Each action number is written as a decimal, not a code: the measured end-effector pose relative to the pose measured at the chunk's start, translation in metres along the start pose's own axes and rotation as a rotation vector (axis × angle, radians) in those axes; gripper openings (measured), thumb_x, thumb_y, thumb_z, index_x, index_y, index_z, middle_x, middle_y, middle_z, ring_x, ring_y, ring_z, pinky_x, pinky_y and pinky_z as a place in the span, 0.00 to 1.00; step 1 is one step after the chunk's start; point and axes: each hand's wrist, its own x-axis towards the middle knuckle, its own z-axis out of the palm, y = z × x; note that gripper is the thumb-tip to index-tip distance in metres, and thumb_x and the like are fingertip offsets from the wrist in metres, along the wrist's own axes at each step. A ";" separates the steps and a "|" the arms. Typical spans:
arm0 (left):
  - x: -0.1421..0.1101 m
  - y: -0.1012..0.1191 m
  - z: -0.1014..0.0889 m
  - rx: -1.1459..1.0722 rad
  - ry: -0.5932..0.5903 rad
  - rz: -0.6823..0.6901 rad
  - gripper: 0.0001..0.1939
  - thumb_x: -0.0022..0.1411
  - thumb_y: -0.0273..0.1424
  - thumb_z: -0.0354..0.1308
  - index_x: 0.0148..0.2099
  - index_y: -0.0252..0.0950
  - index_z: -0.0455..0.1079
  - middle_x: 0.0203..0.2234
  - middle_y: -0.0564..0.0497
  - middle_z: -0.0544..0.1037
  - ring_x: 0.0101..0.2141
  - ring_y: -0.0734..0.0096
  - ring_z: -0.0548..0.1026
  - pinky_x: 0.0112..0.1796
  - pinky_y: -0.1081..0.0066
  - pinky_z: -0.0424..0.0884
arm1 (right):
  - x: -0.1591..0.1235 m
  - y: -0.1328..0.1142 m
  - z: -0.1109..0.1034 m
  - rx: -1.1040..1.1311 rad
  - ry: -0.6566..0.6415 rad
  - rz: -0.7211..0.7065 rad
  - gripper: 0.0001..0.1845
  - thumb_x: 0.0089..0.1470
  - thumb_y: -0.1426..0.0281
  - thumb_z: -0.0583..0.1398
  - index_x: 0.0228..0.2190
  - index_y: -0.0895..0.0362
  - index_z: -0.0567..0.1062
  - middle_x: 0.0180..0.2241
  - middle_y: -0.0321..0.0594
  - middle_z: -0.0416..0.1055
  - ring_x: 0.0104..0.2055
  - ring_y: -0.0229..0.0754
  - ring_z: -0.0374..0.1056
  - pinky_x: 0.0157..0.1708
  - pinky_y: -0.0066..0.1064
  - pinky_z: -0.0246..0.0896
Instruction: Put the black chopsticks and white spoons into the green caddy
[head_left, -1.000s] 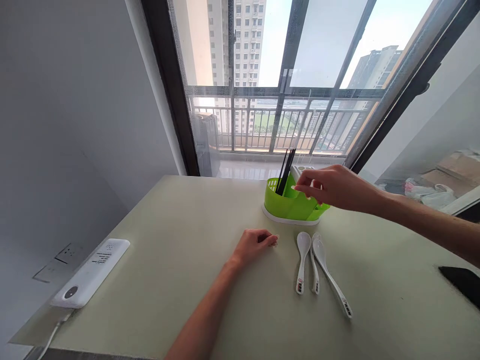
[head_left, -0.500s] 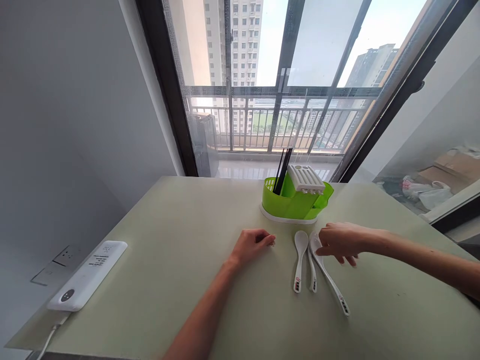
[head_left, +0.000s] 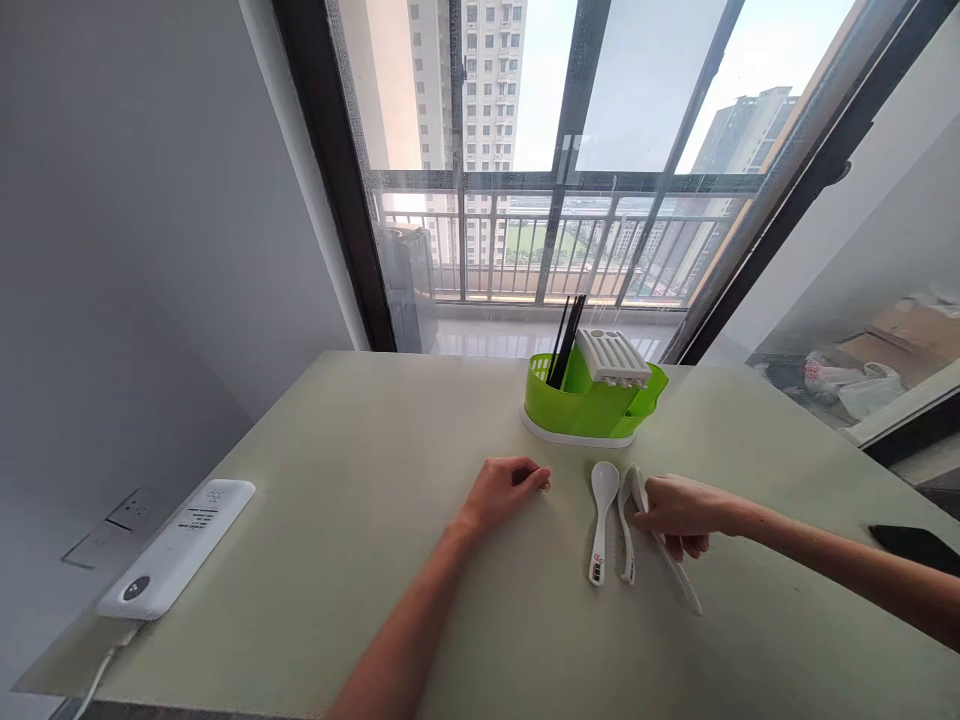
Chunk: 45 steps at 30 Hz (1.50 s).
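Spoon [head_left: 684,581] pinched in right hand [head_left: 681,508], left hand [head_left: 501,492] loosely closed, resting on pale table [head_left: 352,500]

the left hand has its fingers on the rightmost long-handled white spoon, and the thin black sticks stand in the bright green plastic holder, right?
Not quite: in the head view it is the right hand that has its fingers on the rightmost long-handled white spoon; the left hand lies apart from it. The thin black sticks do stand in the bright green plastic holder.
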 end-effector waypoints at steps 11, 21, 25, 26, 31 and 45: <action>0.000 -0.001 0.000 0.046 -0.001 -0.006 0.21 0.67 0.45 0.54 0.36 0.36 0.81 0.31 0.52 0.83 0.29 0.72 0.74 0.33 0.74 0.67 | -0.038 -0.001 -0.036 0.273 -0.037 -0.134 0.20 0.55 0.58 0.59 0.19 0.57 0.68 0.19 0.40 0.74 0.16 0.33 0.64 0.15 0.22 0.59; 0.003 0.006 -0.001 -0.216 0.009 -0.049 0.28 0.67 0.54 0.52 0.37 0.33 0.78 0.32 0.47 0.82 0.32 0.69 0.77 0.35 0.71 0.71 | -0.081 -0.078 -0.015 0.315 -0.041 -0.495 0.25 0.62 0.50 0.56 0.22 0.54 0.60 0.13 0.28 0.60 0.14 0.30 0.55 0.15 0.22 0.48; 0.003 0.011 -0.002 -0.393 -0.029 -0.082 0.34 0.63 0.61 0.51 0.42 0.33 0.77 0.33 0.46 0.81 0.33 0.68 0.76 0.34 0.71 0.71 | -0.079 -0.090 -0.015 0.328 -0.051 -0.540 0.28 0.61 0.46 0.56 0.23 0.55 0.63 0.19 0.32 0.66 0.19 0.32 0.60 0.19 0.23 0.55; 0.002 0.014 -0.002 -0.446 -0.059 -0.096 0.36 0.62 0.62 0.51 0.43 0.33 0.77 0.32 0.46 0.80 0.32 0.68 0.76 0.34 0.71 0.71 | -0.077 -0.091 -0.014 0.344 -0.060 -0.562 0.28 0.61 0.45 0.56 0.23 0.55 0.63 0.20 0.33 0.68 0.21 0.32 0.61 0.21 0.23 0.56; -0.009 0.028 -0.002 -0.665 -0.254 -0.131 0.36 0.63 0.62 0.50 0.40 0.31 0.74 0.18 0.56 0.67 0.20 0.75 0.68 0.27 0.72 0.67 | -0.070 -0.089 -0.012 0.452 -0.146 -0.564 0.29 0.61 0.42 0.53 0.27 0.55 0.65 0.18 0.30 0.66 0.17 0.32 0.58 0.19 0.23 0.56; -0.009 0.025 0.004 -0.774 -0.161 -0.222 0.26 0.62 0.55 0.59 0.36 0.34 0.72 0.10 0.63 0.54 0.14 0.81 0.51 0.20 0.73 0.47 | -0.055 -0.023 0.011 0.757 -0.128 -0.604 0.27 0.62 0.43 0.55 0.32 0.56 0.67 0.22 0.27 0.59 0.19 0.30 0.54 0.23 0.26 0.51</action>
